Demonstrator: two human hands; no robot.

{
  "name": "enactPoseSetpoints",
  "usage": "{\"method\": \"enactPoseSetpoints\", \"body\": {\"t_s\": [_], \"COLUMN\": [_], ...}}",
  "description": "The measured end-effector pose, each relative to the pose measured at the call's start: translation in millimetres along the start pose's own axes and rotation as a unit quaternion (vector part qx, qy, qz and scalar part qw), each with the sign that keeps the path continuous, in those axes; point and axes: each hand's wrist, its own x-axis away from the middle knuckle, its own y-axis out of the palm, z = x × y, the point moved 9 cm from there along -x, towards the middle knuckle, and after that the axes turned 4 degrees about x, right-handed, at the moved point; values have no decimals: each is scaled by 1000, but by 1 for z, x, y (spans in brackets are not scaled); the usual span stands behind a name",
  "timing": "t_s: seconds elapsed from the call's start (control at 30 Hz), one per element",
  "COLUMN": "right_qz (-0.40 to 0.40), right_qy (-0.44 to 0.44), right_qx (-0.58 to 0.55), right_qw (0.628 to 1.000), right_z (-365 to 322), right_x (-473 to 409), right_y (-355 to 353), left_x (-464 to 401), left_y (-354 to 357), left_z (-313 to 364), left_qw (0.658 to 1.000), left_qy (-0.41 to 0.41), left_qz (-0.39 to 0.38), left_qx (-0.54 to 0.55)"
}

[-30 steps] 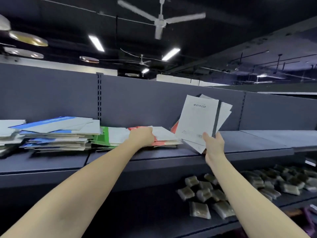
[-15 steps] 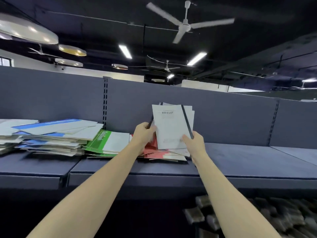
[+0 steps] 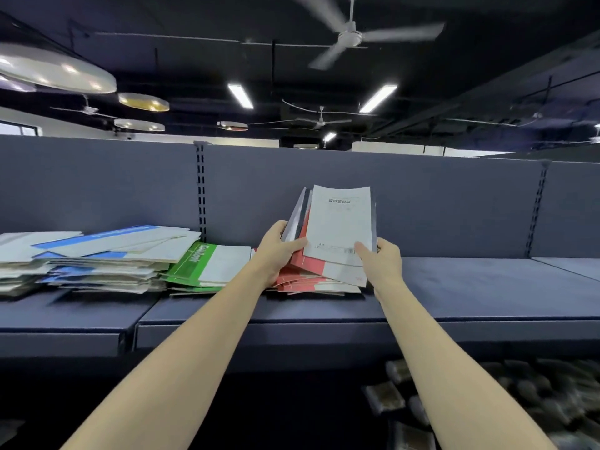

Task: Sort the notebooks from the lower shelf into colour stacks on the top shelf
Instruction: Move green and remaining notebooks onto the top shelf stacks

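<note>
white notebooks (image 3: 337, 227) | upright above red stack (image 3: 311, 277) | left fingers (image 3: 293, 246), right fingers (image 3: 362, 250) gripping lower edges

The one head view is looking forward, level with the top shelf (image 3: 454, 287) close ahead, taking in ceiling above and the lower shelf's edge below.

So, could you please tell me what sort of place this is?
Probably a shop or stockroom: long grey gondola shelving with slotted uprights, notebook stacks, packaged goods below, ceiling fans overhead.
</note>
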Motion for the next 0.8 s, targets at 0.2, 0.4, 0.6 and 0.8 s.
{"method": "enactPoseSetpoints", "body": {"t_s": [0.2, 0.4, 0.6, 0.8], "right_qz": [34, 30, 32, 66], "right_qy": [-20, -104, -210, -253], "right_qx": [85, 210, 306, 159], "right_qw": [996, 972, 928, 952], "right_z": [-1, -24, -61, -109], "right_x": [1, 17, 45, 71], "right_y": [-4, 10, 20, 45], "left_x": [-3, 7, 31, 38], "left_y": [-8, -12, -27, -84], "left_z": [-2, 13, 49, 110], "left_qw": [999, 985, 964, 944], "left_qy": [-6, 72, 122, 143], "left_qz": [50, 96, 145, 149], "left_qx": [-2, -123, -188, -255]}}
